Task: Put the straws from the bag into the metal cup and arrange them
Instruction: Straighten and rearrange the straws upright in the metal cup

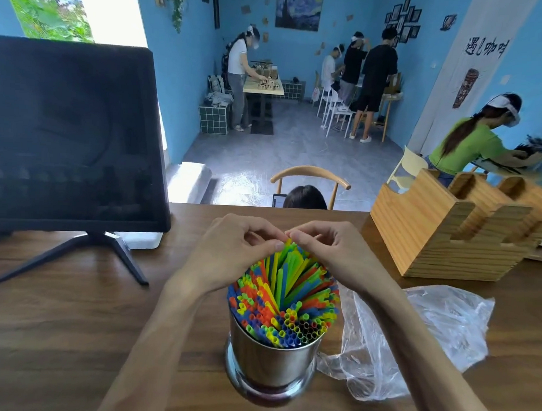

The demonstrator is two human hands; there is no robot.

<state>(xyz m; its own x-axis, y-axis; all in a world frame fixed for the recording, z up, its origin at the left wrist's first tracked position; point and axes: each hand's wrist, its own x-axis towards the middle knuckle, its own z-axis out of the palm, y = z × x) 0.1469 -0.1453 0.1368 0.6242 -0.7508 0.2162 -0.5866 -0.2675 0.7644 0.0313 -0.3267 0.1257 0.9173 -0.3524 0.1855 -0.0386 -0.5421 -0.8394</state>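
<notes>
A shiny metal cup (pixel 270 363) stands on the wooden table (pixel 60 321) in front of me, packed with many coloured straws (pixel 286 301) in green, yellow, blue, orange and red that fan outward. My left hand (pixel 234 250) and my right hand (pixel 329 250) meet over the far side of the bundle, fingers curled, pinching the tips of the tallest straws between thumbs and fingertips. The clear plastic bag (pixel 412 342) lies crumpled and flat on the table just right of the cup.
A dark monitor (pixel 72 130) on a spread-leg stand sits at the left. A wooden holder (pixel 447 233) with round slots stands at the right rear. Beyond the table's far edge are a chair and a person's head; several people work farther back.
</notes>
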